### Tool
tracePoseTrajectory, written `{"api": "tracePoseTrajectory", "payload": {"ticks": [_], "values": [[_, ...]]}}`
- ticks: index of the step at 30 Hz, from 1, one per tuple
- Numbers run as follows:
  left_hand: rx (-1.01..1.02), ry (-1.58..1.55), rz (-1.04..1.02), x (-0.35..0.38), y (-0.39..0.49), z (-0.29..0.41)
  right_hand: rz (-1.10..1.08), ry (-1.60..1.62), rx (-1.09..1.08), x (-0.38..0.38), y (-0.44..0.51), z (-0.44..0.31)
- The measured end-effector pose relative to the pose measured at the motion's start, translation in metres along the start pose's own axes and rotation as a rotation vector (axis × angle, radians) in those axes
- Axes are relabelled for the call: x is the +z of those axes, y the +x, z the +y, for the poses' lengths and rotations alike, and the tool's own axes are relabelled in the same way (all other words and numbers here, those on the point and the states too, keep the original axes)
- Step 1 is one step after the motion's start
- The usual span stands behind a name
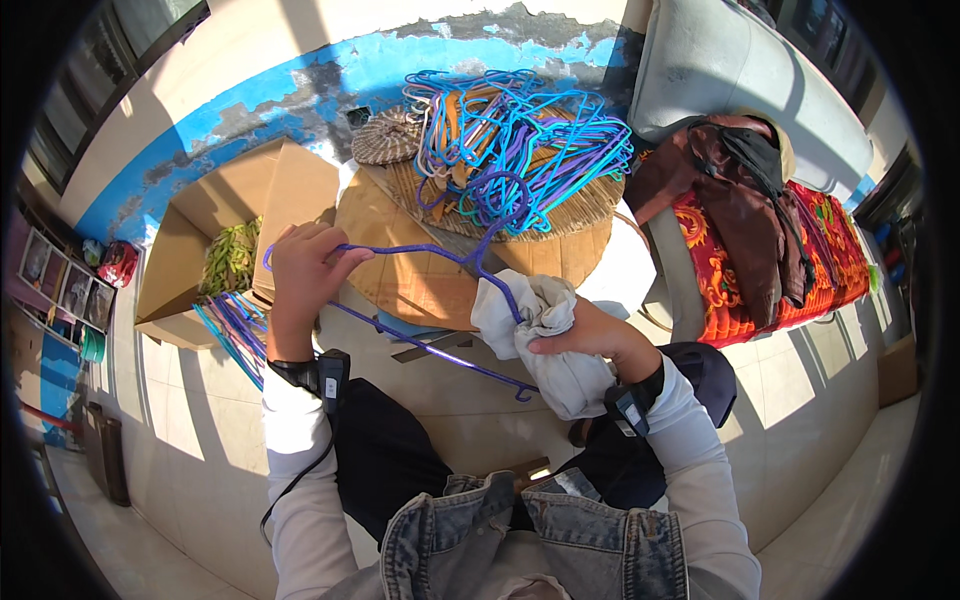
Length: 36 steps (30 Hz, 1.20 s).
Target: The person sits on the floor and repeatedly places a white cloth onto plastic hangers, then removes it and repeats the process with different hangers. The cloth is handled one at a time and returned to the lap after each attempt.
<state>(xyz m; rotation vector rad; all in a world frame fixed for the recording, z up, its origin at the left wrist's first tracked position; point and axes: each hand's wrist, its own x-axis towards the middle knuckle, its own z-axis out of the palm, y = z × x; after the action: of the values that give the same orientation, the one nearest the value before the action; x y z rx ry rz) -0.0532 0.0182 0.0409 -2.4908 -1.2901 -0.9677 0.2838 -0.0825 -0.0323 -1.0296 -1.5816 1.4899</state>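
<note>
A purple clothes hanger [431, 346] is held out in front of me, its hook pointing away from my body. My left hand [307, 259] grips one end of it. In my right hand [596, 337] is a crumpled white cloth [559, 375], wrapped around the hanger's other shoulder. Beyond the hanger, a tangled pile of blue, purple and orange hangers [525, 142] lies on a round woven mat [600, 214]. This mat rests on round cardboard [390, 277], and a coiled woven piece [386, 136] sits at its left.
An open cardboard box [169, 259] with green plant matter [234, 259] stands at the left, more hangers [236, 326] beside it. At the right, a brown jacket [739, 217] lies on a seat with a red patterned cover [832, 240]. A peeling blue wall [285, 82] rises behind.
</note>
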Motion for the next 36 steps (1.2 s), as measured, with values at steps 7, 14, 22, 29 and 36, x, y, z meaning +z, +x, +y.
{"api": "tracePoseTrajectory", "payload": {"ticks": [7,14,22,29,36], "values": [[-0.036,-0.008,0.18,0.007,0.0,0.003,0.335,-0.332,-0.135,0.017,0.01,0.019],[0.032,-0.365,0.121,0.049,-0.009,0.048,0.461,-0.01,-0.133,0.03,0.019,0.02],[-0.083,-0.848,-0.176,0.098,-0.033,0.108,0.435,-0.231,-0.267,0.051,0.026,0.02],[-0.422,-1.459,0.115,0.097,-0.025,0.097,0.324,-0.518,-0.373,0.061,0.028,0.025],[-0.559,-1.547,-0.012,0.088,-0.021,0.074,0.342,-0.424,-0.205,0.071,0.022,0.034]]}}
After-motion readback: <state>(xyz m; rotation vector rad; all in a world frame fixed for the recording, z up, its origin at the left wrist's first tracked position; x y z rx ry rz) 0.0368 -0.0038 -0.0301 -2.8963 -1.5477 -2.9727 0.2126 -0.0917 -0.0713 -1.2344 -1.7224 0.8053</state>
